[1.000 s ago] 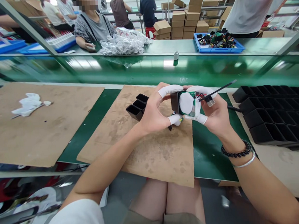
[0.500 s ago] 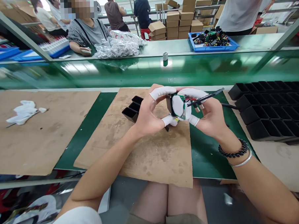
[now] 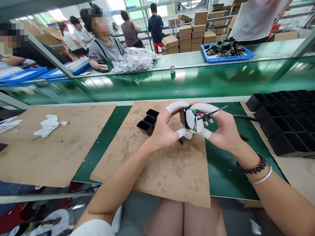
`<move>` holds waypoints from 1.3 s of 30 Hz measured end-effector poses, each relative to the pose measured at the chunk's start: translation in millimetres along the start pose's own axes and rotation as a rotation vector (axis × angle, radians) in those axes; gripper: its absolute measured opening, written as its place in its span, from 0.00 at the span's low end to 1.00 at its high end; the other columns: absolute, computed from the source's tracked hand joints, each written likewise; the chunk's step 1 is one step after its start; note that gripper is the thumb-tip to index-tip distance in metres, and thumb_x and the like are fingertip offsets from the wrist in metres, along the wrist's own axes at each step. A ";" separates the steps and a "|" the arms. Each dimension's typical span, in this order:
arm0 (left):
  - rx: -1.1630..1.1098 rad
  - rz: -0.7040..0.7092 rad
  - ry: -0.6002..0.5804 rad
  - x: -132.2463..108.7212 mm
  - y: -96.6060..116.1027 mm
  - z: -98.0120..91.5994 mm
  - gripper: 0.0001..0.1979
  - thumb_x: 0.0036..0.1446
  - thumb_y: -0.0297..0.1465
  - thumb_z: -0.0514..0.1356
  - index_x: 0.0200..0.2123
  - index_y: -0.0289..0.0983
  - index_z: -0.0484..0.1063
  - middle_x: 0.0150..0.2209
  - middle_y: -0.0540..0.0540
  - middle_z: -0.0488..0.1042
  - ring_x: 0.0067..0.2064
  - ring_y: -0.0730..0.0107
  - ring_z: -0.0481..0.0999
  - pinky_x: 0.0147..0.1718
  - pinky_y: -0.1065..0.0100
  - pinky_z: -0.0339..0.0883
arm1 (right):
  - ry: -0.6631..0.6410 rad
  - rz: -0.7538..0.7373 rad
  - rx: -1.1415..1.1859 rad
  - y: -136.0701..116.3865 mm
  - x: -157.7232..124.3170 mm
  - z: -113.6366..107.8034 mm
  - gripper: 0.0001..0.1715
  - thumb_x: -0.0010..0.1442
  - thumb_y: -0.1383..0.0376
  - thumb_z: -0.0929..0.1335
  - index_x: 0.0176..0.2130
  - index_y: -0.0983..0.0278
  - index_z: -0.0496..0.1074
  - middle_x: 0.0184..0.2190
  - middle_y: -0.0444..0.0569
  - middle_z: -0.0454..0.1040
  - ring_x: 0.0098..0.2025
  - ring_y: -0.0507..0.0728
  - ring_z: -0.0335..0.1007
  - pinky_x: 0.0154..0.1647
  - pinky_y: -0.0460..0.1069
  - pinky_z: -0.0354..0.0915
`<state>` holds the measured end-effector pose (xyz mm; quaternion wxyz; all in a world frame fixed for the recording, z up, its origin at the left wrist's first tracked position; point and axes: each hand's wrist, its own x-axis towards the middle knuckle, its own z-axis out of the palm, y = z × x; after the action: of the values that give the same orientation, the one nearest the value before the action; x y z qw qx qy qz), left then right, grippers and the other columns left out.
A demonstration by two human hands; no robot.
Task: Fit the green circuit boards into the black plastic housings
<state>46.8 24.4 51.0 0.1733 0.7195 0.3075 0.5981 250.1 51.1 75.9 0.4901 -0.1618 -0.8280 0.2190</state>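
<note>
Above the cardboard sheet [image 3: 175, 173], my left hand [image 3: 163, 129] is closed on a small black plastic case [image 3: 183, 117], thumb below and finger above. My right hand [image 3: 226, 127] pinches a green circuit board [image 3: 198, 122] with a white padded lump on it, at the case's open side. How far the board sits inside the case cannot be made out. Dark and red wires and metal prongs stick out toward my right palm. White covers wrap my thumbs and forefingers. Several empty black cases [image 3: 148, 122] stand just left of my hands.
Rows of black cases [image 3: 285, 126] fill the right side. White pieces [image 3: 48, 126] lie on the left cardboard. Beyond runs a green conveyor [image 3: 114, 90] carrying a small white block [image 3: 172, 69]. Across it are a blue tray [image 3: 229, 54] of parts, plastic bags [image 3: 136, 59] and several people.
The view has tilted up and shifted left, so the scene sits lower and farther right. My hands keep their hold on the case and the board, with hardly any movement between them.
</note>
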 end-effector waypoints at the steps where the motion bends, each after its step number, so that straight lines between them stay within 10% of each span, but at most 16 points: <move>1: -0.002 -0.004 0.002 -0.3 -0.4 0.2 0.30 0.48 0.26 0.72 0.55 0.40 0.73 0.55 0.42 0.77 0.56 0.58 0.79 0.59 0.58 0.75 | 0.000 0.001 0.002 0.9 -0.2 0.4 0.28 0.58 0.71 0.72 0.57 0.59 0.75 0.56 0.52 0.80 0.54 0.64 0.79 0.56 0.58 0.75; 39: -0.001 0.005 0.006 4.7 12.2 -2.0 0.32 0.51 0.31 0.73 0.59 0.42 0.72 0.54 0.41 0.75 0.58 0.53 0.77 0.59 0.54 0.74 | 0.132 0.268 0.292 9.2 -2.4 5.6 0.34 0.45 0.49 0.84 0.47 0.57 0.75 0.44 0.50 0.79 0.55 0.68 0.75 0.59 0.63 0.73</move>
<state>48.2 18.0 62.5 0.1710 0.7183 0.3060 0.6009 246.7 56.7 66.9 0.5282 -0.2120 -0.7245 0.3888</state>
